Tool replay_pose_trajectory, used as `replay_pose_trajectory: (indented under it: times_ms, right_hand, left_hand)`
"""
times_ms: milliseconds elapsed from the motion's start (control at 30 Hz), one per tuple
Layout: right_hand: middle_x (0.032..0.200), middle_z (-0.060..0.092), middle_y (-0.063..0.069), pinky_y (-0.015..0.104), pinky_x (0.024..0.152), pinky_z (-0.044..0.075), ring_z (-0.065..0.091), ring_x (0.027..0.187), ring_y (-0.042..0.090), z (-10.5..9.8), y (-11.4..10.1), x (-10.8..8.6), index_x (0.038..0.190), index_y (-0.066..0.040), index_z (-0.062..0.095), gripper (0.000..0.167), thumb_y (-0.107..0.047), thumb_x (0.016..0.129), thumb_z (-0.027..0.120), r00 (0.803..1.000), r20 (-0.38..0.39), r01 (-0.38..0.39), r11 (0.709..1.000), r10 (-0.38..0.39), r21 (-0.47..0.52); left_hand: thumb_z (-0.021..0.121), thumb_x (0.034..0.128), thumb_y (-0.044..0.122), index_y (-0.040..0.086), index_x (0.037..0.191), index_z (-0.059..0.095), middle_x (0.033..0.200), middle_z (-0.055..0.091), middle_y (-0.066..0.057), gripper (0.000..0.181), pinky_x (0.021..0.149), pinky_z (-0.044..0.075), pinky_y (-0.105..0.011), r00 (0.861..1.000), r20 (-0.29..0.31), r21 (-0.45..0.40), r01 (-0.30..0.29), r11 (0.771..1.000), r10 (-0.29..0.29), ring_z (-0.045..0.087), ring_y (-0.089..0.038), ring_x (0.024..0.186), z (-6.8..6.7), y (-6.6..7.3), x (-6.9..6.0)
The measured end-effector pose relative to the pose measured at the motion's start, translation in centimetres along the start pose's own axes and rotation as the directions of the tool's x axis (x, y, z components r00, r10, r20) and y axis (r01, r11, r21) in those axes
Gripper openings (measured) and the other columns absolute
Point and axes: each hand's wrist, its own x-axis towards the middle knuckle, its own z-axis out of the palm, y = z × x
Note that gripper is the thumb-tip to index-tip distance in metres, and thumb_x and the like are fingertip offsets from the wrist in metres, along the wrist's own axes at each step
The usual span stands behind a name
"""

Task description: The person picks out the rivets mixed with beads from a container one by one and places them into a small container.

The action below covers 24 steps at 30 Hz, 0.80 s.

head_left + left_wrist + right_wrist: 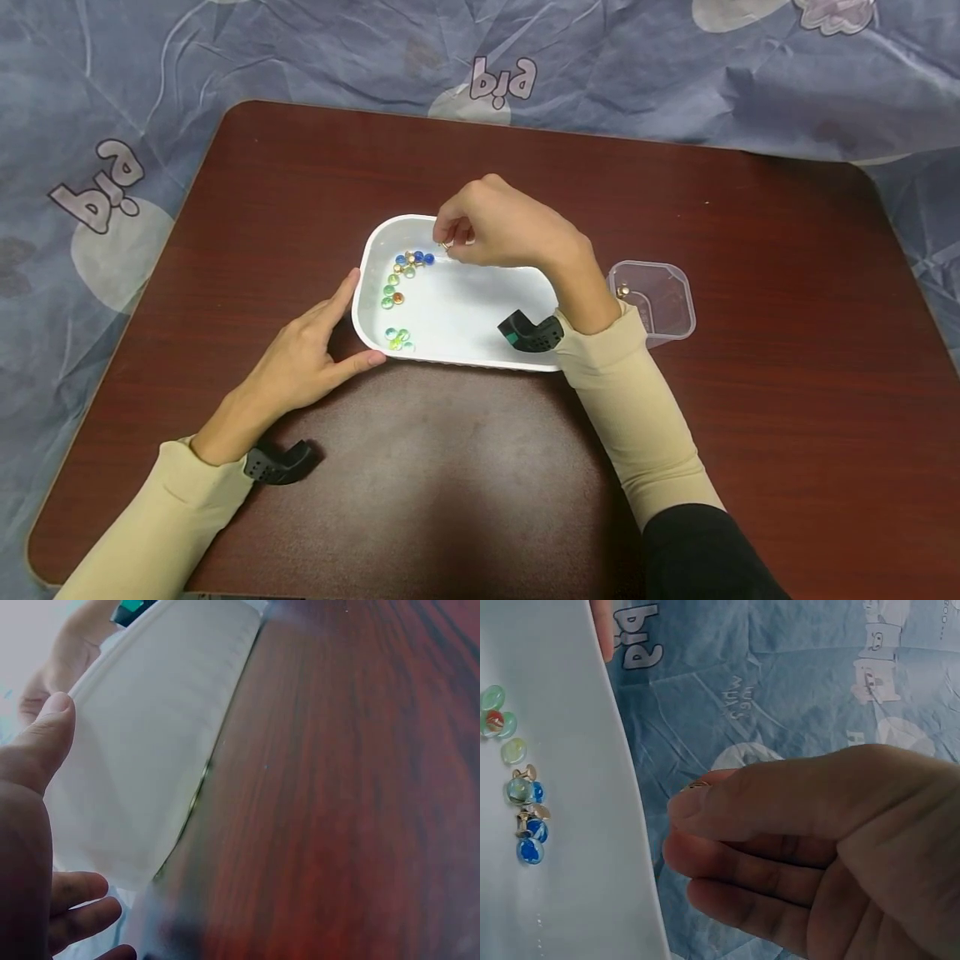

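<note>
Two bare hands work at a white tray point(480, 312) on a brown desk point(795, 392). At the tray's left end, the left hand point(303, 350) rests against the rim, thumb and fingers point(341, 297) spread wide and fairly straight. At the tray's far rim, the right hand point(510, 225) has its fingers closed to a pinch on a tiny gold piece point(447, 245), mostly hidden by the fingertips. Inside the tray, toward its left end, blue marbles point(429, 259), green marbles point(387, 302), an orange-red marble point(398, 298) and further gold pieces lie in a curving line; a pale green cluster point(403, 335) sits near its near-left corner. Right of the tray stands a clear container point(670, 304), partly covered by the right sleeve point(637, 408), with gold bits point(622, 290) inside.
</note>
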Motion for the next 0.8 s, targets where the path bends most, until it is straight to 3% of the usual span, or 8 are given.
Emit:
replay_pose_trajectory:
  times_ms: [500, 800]
  right_hand:
    - [0.084, 0.071, 0.002, 0.03, 0.074, 0.052, 0.064, 0.077, 0.016, -1.3, 0.1, -2.2, 0.09, -0.004, 0.076, 0.013, 0.0, 0.085, 0.065, 0.997, -0.071, 0.014, 1.0, -0.015, -0.007]
    - [0.083, 0.07, 0.001, 0.031, 0.074, 0.052, 0.063, 0.076, 0.013, -2.2, 1.1, -3.8, 0.09, -0.005, 0.076, 0.01, -0.002, 0.085, 0.068, 0.995, -0.103, -0.006, 1.0, 0.003, -0.024]
  left_hand:
    - [0.072, 0.0871, 0.052, 0.008, 0.158, 0.022, 0.145, 0.047, -0.025, 0.097, 0.098, 0.043, -0.055, 1.0, -0.008, 0.006, -0.009, 1.0, 0.009, 0.052, -0.038, 0.127, 0.0, -0.1, -0.1]
    - [0.06, 0.0886, 0.064, 0.007, 0.158, 0.022, 0.147, 0.045, -0.024, 0.097, 0.097, 0.044, -0.055, 0.999, -0.031, 0.006, -0.044, 0.999, 0.044, 0.052, -0.038, 0.126, 0.1, -0.2, 0.0]
